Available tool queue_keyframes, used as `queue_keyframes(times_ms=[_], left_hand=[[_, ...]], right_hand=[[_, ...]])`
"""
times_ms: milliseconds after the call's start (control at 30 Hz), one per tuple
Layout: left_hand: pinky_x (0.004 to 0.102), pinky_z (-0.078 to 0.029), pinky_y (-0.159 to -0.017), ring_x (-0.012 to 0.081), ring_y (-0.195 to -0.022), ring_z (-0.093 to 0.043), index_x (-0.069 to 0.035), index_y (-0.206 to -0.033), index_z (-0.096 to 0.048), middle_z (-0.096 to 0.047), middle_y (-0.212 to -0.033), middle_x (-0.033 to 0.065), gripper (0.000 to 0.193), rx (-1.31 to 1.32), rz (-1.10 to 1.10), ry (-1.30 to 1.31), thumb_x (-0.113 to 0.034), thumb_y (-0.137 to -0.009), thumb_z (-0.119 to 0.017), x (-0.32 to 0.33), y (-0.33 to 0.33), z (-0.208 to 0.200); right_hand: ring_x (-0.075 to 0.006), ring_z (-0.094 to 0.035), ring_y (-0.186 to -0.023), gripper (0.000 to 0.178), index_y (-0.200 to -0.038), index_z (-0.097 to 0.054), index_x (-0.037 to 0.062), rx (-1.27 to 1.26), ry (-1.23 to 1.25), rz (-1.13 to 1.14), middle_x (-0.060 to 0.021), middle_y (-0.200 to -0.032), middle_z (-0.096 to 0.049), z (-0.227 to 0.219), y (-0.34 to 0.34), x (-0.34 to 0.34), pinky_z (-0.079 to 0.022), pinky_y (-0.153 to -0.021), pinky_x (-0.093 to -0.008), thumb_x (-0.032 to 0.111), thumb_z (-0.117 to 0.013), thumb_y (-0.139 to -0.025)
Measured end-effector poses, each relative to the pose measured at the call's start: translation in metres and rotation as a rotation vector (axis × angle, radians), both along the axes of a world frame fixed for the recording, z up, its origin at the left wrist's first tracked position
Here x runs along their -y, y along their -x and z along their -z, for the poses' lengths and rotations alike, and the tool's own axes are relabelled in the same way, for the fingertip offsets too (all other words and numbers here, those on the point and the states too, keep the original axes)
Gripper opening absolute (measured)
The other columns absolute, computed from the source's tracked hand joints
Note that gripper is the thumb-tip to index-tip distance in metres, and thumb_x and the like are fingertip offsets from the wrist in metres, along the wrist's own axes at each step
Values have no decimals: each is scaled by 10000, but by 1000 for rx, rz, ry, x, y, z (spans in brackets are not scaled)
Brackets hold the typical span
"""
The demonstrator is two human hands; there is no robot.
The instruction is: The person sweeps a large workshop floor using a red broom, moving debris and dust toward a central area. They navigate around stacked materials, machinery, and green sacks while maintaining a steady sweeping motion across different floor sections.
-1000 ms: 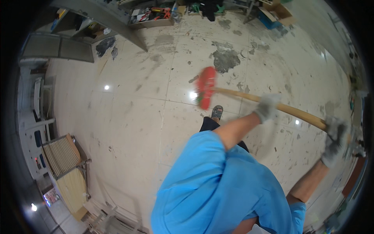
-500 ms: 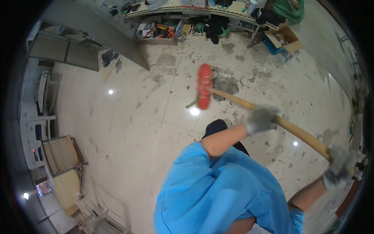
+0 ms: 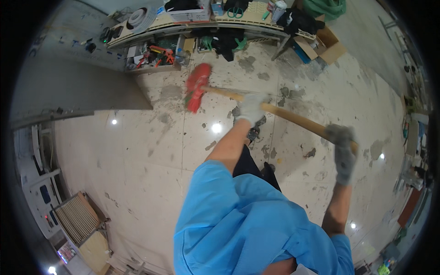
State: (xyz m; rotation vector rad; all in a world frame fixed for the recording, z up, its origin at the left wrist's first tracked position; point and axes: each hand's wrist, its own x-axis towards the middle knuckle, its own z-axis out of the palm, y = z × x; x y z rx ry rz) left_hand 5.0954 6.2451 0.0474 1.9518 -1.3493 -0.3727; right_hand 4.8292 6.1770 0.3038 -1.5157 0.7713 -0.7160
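Seeing mostly pale tiled floor (image 3: 146,151), showing grey worn patches. Hitting big grey panel (image 3: 91,73) at upper left, cutting off floor there. Running table (image 3: 238,21) across top, standing legs in way of floor's far side. Spanning middle with long-handled broom (image 3: 298,119), having red broom head (image 3: 198,87) left of the feet's line, near tool bin; blurring too much for judging floor contact. Seeing open cardboard box (image 3: 331,46) by table's right leg, obstructing that corner. Seeing tool bin (image 3: 153,68) under table's left part, bounding floor just beyond broom head. Clamping gloved left grip (image 3: 251,109) around mid-handle, gloved right grip (image 3: 343,149) around handle near its end. Resting pale coil (image 3: 137,19) on table's left, green-handled scissors (image 3: 235,12) farther right.
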Motion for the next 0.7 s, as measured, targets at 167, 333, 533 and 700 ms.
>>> queue_keyframes(times_ms=[167, 333, 533, 700], left_hand=[[440, -511, -759, 334, -838, -674, -138, -928, -681, -683, -820, 145, 171, 8, 574, -238, -95, -809, -566, 102, 90, -78], [450, -514, -747, 328, -825, -678, -151, -886, -679, -677, -804, 132, 158, -84, 741, -66, -87, -784, -578, 121, 130, -122], [451, -516, -752, 334, -840, -676, -148, -957, -662, -681, -836, 131, 189, 60, 822, -269, -71, -791, -614, 165, 92, -62], [436, -521, -753, 330, -831, -678, -177, -974, -660, -694, -851, 121, 197, -108, 959, -317, -117, -790, -622, 165, 173, -65]], right_hand=[[-224, -580, -885, 364, -1025, -608, 106, -28, 118, 415, -30, -860, -586, -74, 89, 7, -357, -1080, -480, 462, -566, -963], [-223, -591, -887, 416, -1070, -640, 79, 262, 264, 99, -46, -830, -605, -142, 113, 6, -347, -1090, -483, 472, -584, -948], [-218, -611, -784, 348, -764, -540, 80, 99, 81, 710, -57, -712, -579, -40, 81, 18, -467, -933, -479, 361, -627, -949], [-199, -571, -782, 355, -811, -562, 82, 17, 211, 758, -46, -741, -574, -67, 145, -9, -463, -928, -472, 405, -620, -947]])
